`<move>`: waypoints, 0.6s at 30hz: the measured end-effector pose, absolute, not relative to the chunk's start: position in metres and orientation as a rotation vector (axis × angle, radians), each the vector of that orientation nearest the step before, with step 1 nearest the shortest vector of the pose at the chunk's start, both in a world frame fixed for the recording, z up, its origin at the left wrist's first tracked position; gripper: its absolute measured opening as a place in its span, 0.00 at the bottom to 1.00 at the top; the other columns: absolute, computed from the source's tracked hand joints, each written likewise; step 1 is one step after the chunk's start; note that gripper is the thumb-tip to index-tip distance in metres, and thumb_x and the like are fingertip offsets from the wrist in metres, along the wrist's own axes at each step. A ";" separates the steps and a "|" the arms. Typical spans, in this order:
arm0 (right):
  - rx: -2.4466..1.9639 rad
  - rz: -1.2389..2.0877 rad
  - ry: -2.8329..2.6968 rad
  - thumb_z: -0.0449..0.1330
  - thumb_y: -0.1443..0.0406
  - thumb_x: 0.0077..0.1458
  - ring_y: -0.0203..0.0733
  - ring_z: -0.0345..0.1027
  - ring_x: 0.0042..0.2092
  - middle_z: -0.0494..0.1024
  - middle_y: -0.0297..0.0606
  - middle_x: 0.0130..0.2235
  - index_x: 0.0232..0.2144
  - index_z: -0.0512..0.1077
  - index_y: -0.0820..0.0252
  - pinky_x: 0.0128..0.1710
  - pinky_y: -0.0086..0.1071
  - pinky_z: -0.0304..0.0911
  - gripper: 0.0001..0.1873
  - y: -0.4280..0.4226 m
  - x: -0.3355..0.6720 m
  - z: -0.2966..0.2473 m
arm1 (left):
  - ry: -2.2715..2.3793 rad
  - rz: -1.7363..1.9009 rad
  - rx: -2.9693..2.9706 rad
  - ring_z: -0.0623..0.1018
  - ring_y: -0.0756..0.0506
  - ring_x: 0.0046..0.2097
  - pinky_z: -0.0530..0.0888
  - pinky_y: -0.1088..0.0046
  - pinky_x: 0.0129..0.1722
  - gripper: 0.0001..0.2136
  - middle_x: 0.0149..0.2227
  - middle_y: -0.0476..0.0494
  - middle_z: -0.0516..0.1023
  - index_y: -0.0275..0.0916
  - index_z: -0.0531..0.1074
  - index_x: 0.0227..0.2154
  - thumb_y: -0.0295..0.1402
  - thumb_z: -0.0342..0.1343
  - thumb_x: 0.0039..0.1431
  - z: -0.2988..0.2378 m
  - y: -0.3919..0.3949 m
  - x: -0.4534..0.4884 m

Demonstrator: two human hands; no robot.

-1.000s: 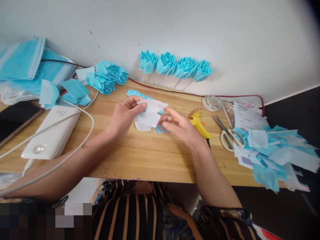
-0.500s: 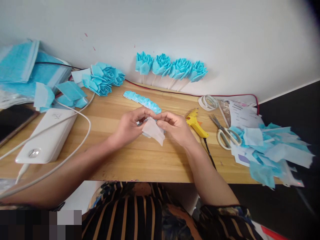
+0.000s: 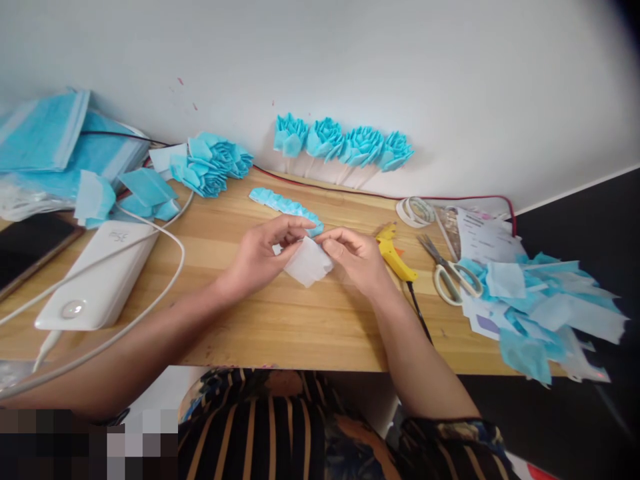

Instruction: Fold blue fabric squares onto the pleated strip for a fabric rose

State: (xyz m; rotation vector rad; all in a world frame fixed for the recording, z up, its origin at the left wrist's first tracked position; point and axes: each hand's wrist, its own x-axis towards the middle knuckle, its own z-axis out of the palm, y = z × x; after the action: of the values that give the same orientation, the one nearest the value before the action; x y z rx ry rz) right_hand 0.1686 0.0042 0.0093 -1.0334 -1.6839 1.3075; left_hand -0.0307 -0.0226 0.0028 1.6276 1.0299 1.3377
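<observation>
Between my two hands is a small white fabric piece (image 3: 309, 263), its lower corner hanging toward me. My left hand (image 3: 267, 250) pinches its left upper edge between thumb and fingers. My right hand (image 3: 353, 253) has thumb and fingers pressed together at its right upper corner. Just beyond the hands lies a row of overlapping blue fabric petals (image 3: 285, 202), partly hidden by my left fingers. A yellow glue gun (image 3: 393, 253) rests right of my right hand, with scissors (image 3: 453, 270) past it.
Several blue fabric flowers on sticks (image 3: 325, 140) lean on the wall. More blue flowers (image 3: 210, 163), blue sheets (image 3: 45, 137), a white power bank (image 3: 97, 277) with cable and a phone (image 3: 35, 250) occupy the left. Tape rolls (image 3: 416, 211) and fabric scraps (image 3: 545, 300) lie right.
The white fabric piece has been turned and spread flatter, showing a broader face. My hands have drawn slightly apart at its top. The whole view has shifted a little.
</observation>
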 end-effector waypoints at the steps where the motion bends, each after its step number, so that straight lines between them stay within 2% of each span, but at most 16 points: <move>1: -1.019 1.313 -1.698 0.66 0.54 0.55 0.34 0.68 0.31 0.79 0.33 0.31 0.33 0.79 0.57 0.31 0.29 0.63 0.13 0.004 0.168 0.009 | 1.043 1.334 1.674 0.81 0.48 0.37 0.77 0.74 0.36 0.10 0.37 0.43 0.84 0.38 0.78 0.44 0.33 0.61 0.61 0.004 -0.024 -0.031; 6: -0.983 1.213 -1.815 0.64 0.59 0.57 0.34 0.68 0.31 0.77 0.31 0.30 0.30 0.75 0.57 0.34 0.31 0.63 0.08 0.003 0.167 0.008 | 1.069 1.332 1.827 0.81 0.48 0.38 0.78 0.73 0.41 0.12 0.40 0.43 0.84 0.39 0.78 0.46 0.29 0.59 0.60 0.004 -0.027 -0.030; 10: -0.963 1.075 -1.822 0.62 0.60 0.59 0.35 0.68 0.32 0.75 0.31 0.30 0.32 0.74 0.56 0.35 0.31 0.64 0.06 0.002 0.170 0.008 | 1.093 1.368 1.776 0.80 0.49 0.37 0.77 0.74 0.38 0.18 0.38 0.44 0.83 0.39 0.75 0.54 0.29 0.59 0.60 0.004 -0.025 -0.030; 12: -0.946 1.012 -1.804 0.61 0.61 0.60 0.35 0.69 0.34 0.76 0.31 0.31 0.32 0.73 0.56 0.36 0.31 0.66 0.06 0.003 0.171 0.009 | 1.128 1.370 1.728 0.80 0.49 0.36 0.76 0.75 0.36 0.19 0.37 0.44 0.83 0.39 0.76 0.54 0.30 0.61 0.59 0.004 -0.023 -0.031; 15: -0.931 0.954 -1.770 0.61 0.61 0.60 0.36 0.70 0.35 0.77 0.32 0.33 0.33 0.73 0.55 0.38 0.31 0.67 0.05 0.005 0.173 0.007 | 1.193 1.324 1.665 0.79 0.49 0.34 0.75 0.75 0.33 0.11 0.36 0.43 0.84 0.37 0.80 0.44 0.33 0.61 0.59 0.005 -0.022 -0.033; 18: -0.956 0.963 -1.730 0.62 0.61 0.59 0.36 0.70 0.34 0.77 0.32 0.32 0.33 0.73 0.55 0.36 0.31 0.67 0.05 0.006 0.172 0.005 | 1.226 1.282 1.625 0.78 0.49 0.31 0.74 0.76 0.32 0.06 0.32 0.44 0.84 0.36 0.80 0.32 0.33 0.60 0.59 0.006 -0.021 -0.034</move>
State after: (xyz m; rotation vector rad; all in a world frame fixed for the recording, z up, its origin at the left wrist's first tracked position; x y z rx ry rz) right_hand 0.1716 0.0063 0.0052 -0.9558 -1.7301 0.9628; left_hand -0.0343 -0.0214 0.0062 1.6252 1.2260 1.2823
